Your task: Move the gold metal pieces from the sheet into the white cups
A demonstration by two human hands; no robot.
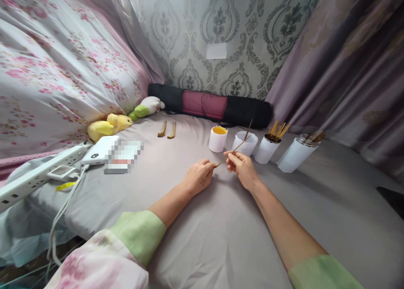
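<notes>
Both my hands hold one thin brown stick (241, 144) above the grey sheet. It slants up to the right from my left hand (199, 177), whose fingers are closed around its lower end. My right hand (240, 166) pinches it farther up between thumb and fingertips. Just behind my right hand stands an open white cup (249, 148) with another thin brown stick (249, 128) rising from it. To its left is a white-wrapped cup (217, 144), yellow inside. Two small bundles of brown sticks with bent ends, a left bundle (162, 129) and a right bundle (172, 130), lie farther back.
On the right, a white-wrapped jar (267, 151) holds yellowish sticks; a tilted white-wrapped jar (293, 156) holds brown ones. A power strip (28, 184), white power bank (100, 149) and cable (67, 200) lie left. Behind are plush toys (109, 127) and a black-and-maroon roll (205, 104).
</notes>
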